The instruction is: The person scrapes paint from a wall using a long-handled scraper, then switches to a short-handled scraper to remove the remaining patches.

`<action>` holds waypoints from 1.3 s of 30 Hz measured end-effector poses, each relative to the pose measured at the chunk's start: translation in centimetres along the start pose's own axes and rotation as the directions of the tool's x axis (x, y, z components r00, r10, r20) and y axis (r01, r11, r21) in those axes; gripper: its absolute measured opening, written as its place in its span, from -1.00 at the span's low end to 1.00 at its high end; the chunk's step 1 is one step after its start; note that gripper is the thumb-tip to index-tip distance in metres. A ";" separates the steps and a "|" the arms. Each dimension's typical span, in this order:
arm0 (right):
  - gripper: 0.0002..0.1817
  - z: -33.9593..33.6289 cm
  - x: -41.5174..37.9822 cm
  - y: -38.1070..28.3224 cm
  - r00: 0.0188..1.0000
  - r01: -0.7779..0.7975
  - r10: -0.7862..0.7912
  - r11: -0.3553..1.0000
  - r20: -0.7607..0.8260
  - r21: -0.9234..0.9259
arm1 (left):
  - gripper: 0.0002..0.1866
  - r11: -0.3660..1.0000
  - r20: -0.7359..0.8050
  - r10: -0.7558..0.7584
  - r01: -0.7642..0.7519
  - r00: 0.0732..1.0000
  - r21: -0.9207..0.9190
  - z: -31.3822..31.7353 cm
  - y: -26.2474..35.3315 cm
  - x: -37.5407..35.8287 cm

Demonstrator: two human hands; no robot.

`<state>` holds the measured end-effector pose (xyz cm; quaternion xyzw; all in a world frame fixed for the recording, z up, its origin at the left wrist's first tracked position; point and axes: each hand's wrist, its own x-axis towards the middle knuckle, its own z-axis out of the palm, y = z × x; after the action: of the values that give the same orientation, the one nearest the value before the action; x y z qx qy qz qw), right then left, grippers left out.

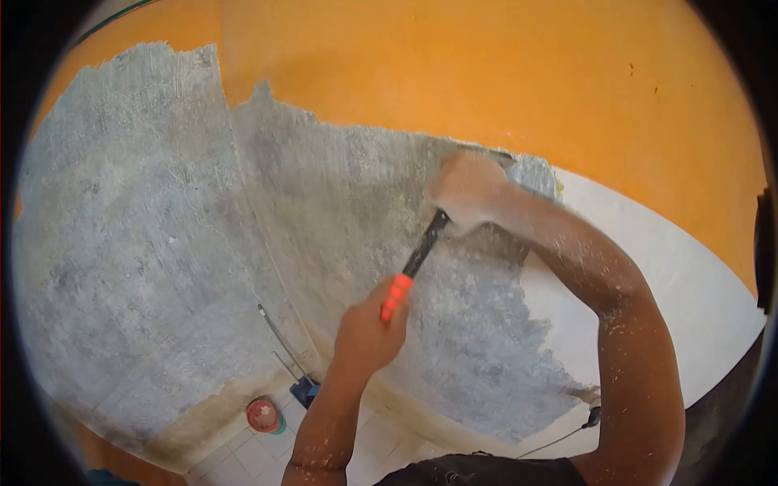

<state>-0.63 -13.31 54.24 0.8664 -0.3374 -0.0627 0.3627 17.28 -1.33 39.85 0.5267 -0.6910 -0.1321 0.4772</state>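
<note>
My left hand point(369, 334) is closed around the orange grip of a long-handled scraper point(421, 251) with a black shaft. Higher up, my right hand point(470, 188) is wrapped around the tool near its head; it is smeared by motion. A dark, thin blade edge shows just above my right knuckles, against the wall. There the bare grey plaster point(348, 178) meets the orange paint point(486, 73) in a ragged line. Pale flecks dot my right forearm.
White, smooth wall point(648, 267) lies to the right of the grey patch. Below, on the tiled floor point(243, 458), stand a red bucket point(262, 415) and a blue dustpan-like object point(305, 392) with a long handle. A dark cable end point(593, 417) hangs near my right elbow.
</note>
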 end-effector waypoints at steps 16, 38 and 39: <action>-0.74 0.3 -1.5 0.6 0.989 0.103 -0.104 0.995 -0.102 -0.016 | -0.58 1.000 0.048 -0.008 0.009 0.999 -0.024 1.2 0.5 -1.0; -0.75 0.5 -4.8 1.2 0.986 -0.039 0.023 0.995 -0.166 -0.091 | -0.59 0.998 0.074 -0.046 0.044 0.996 0.035 2.3 3.2 -2.3; -0.77 0.2 -5.8 0.5 0.995 -0.005 0.000 0.999 -0.101 -0.047 | -0.60 0.999 0.087 -0.008 0.005 0.996 0.038 2.0 3.3 -3.3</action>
<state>-5.38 -10.03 53.62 0.8593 -0.3180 -0.0261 0.3997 13.67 2.22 39.35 0.5316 -0.7117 -0.1435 0.4363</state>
